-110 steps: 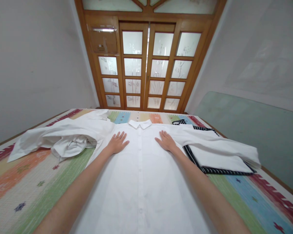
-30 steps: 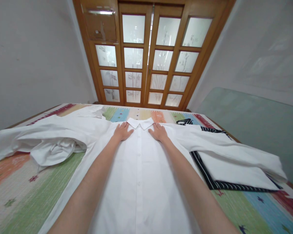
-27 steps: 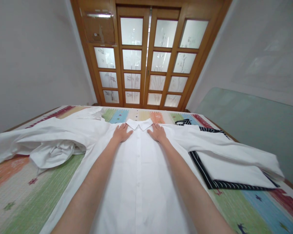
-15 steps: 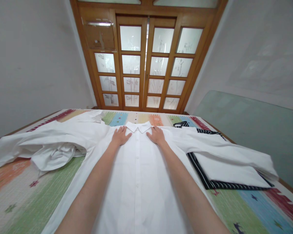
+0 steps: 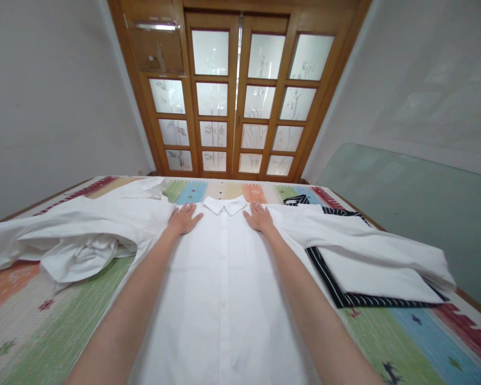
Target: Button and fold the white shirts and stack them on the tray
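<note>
A white button-up shirt [image 5: 223, 278] lies spread front side up, its collar [image 5: 224, 205] at the far end and its sleeves out to both sides. My left hand [image 5: 184, 218] rests flat on the shirt's left shoulder area, fingers stretched out. On the other side of the collar, my right hand [image 5: 259, 216] lies flat on the cloth with its fingers extended. Neither hand grips the fabric. The right-hand sleeve [image 5: 369, 248] lies over folded white and black-striped clothes [image 5: 379, 275].
Crumpled white cloth [image 5: 82, 256] lies at the left, by the other sleeve. Underneath is a multicoloured patterned bed cover [image 5: 417, 342]. A pale green panel [image 5: 409, 198] stands along the right side. Wooden glass-paned doors [image 5: 234, 107] close off the far end.
My left hand has slid left, away from the collar towards the shoulder. My right hand has shifted only slightly, staying flat beside the collar. The view has tilted a little.
</note>
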The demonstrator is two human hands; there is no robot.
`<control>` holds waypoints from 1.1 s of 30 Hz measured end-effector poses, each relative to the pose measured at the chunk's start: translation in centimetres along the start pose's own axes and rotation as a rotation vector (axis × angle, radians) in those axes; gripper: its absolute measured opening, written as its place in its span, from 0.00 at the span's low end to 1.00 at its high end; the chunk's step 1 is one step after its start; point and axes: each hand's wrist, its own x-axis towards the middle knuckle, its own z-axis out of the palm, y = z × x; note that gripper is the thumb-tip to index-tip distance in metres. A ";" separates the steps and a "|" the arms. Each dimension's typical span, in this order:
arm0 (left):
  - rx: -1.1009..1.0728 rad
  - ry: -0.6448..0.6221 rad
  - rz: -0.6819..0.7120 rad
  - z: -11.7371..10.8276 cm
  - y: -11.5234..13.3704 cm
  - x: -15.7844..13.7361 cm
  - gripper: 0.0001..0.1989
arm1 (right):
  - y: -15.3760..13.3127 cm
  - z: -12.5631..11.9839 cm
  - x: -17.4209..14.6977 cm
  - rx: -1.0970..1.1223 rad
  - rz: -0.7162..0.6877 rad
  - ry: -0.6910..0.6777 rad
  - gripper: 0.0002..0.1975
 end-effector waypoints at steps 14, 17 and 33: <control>-0.018 -0.001 -0.042 -0.2 -0.2 -0.7 0.37 | 2.5 -0.4 -0.8 -0.011 0.122 0.049 0.42; -0.016 -0.016 -0.041 -0.4 -0.2 -0.7 0.37 | 3.7 -0.5 -0.8 -0.030 0.054 0.040 0.41; -0.038 0.021 -0.036 -0.2 -0.4 -0.3 0.33 | 5.0 -0.4 -2.3 -0.192 -0.114 0.213 0.30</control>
